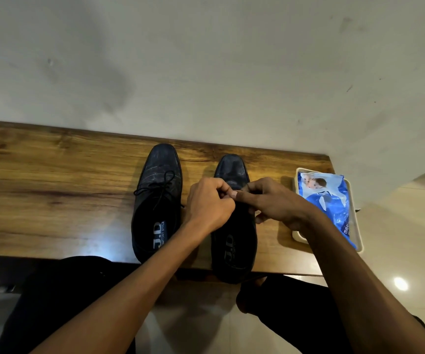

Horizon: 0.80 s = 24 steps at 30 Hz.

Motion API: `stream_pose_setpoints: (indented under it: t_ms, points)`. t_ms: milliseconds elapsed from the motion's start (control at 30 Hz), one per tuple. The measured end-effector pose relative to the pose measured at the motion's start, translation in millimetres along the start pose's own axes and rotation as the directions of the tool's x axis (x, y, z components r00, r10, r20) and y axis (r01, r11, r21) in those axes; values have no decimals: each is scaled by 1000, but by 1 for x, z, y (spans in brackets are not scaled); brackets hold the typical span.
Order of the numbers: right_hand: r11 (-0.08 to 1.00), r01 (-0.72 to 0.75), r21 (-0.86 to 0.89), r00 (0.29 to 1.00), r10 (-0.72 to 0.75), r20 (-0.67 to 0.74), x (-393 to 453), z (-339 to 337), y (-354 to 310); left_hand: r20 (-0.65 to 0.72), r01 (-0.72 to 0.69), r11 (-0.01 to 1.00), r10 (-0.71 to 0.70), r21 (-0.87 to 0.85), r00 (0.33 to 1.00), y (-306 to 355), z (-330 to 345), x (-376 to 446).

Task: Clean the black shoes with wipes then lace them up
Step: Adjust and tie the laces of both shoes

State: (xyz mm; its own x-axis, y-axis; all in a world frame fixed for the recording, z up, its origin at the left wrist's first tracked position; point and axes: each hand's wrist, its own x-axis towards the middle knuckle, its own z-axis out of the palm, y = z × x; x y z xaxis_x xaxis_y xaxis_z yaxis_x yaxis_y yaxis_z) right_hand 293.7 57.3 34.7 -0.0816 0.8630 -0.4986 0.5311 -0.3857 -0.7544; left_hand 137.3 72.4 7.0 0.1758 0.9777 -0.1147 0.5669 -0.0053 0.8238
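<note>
Two black shoes stand side by side on the wooden table (52,190), toes toward the wall. The left shoe (156,200) has its lace tied in a bow over the tongue. Over the lacing area of the right shoe (233,241) my two hands meet. My left hand (210,200) has its fingers curled and pinches the lace at the fingertips. My right hand (275,200) pinches the lace from the other side, thumb and forefinger pressed together. The lace itself is mostly hidden under my fingers.
A blue pack of wipes (331,200) lies in a cream tray (359,241) near the table's right end. A pale wall rises right behind the table. My legs in dark trousers are under the near edge, with tiled floor below.
</note>
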Motion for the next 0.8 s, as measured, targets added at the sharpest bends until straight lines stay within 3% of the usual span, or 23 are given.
stream_pose_setpoints:
  t_ms: [200,300,500,800]
  points:
    - [989,11,149,995,3,-96,-4,-7,4,6,2,1000,-2,5,1000,0,1,2]
    - [985,-1,171,997,14,-74,-8,-12,5,15,12,1000,-12,-4,1000,1,0,1]
    - [991,-23,131,998,31,-63,-16,-18,10,36,22,1000,-22,5,999,1,-2,2]
    - [992,-69,-108,997,64,-46,-25,-23,22,26,89,994,-91,62,995,-5,-17,10]
